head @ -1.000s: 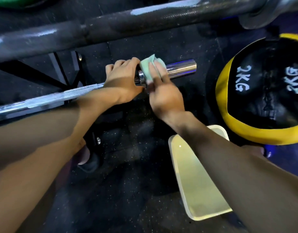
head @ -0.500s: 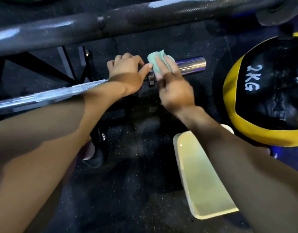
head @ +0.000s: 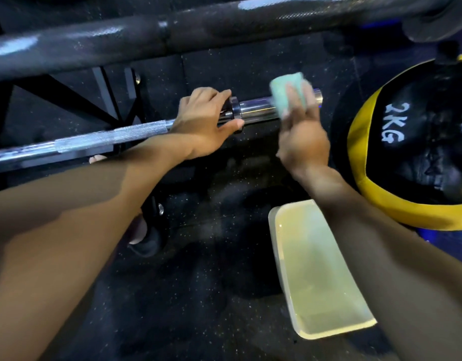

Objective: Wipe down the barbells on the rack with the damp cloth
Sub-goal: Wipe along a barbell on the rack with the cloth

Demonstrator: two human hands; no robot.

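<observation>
Head view: left hand (head: 204, 121) grips barbell (head: 107, 138), right hand (head: 300, 131) presses cloth (head: 287, 93); tub (head: 316, 269) holds water.

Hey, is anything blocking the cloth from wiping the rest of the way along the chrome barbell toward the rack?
Yes. The left hand grips the chrome barbell at its collar, between the green cloth held on the sleeve by the right hand and the knurled shaft. Beyond that hand, nothing visible blocks the shaft.
</observation>
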